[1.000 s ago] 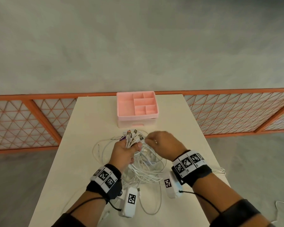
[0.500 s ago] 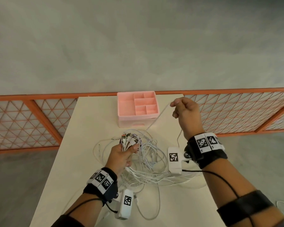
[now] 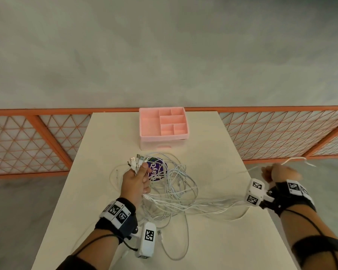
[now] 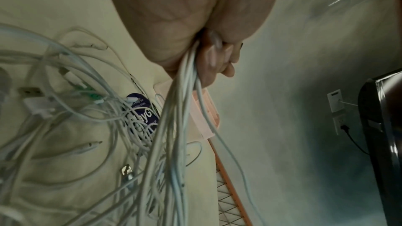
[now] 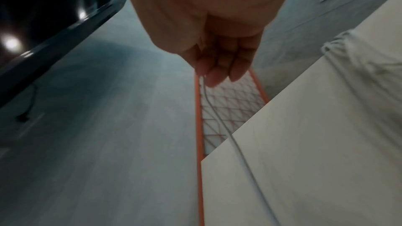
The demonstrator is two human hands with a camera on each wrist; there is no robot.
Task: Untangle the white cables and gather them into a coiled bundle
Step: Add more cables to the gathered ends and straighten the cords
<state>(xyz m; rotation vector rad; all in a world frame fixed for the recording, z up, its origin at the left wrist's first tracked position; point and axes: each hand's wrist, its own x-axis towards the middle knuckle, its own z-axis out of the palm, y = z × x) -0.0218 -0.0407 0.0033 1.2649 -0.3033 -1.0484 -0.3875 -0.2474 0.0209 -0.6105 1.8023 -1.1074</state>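
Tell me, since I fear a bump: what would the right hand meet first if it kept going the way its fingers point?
Probably nothing near: the right hand, pinching one cable, points off the table; the orange fence lies farther on.

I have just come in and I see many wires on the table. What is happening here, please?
A person is sorting a tangle of white cables on a table. The left hand grips a bunch of cable ends, plugs pointing up. The right hand is out past the table's right edge and pinches a single cable, which runs back onto the table. Most cables lie in a loose heap, not yet coiled, over a round purple sticker. A pink organizer tray stands behind, with nothing visible in its compartments.
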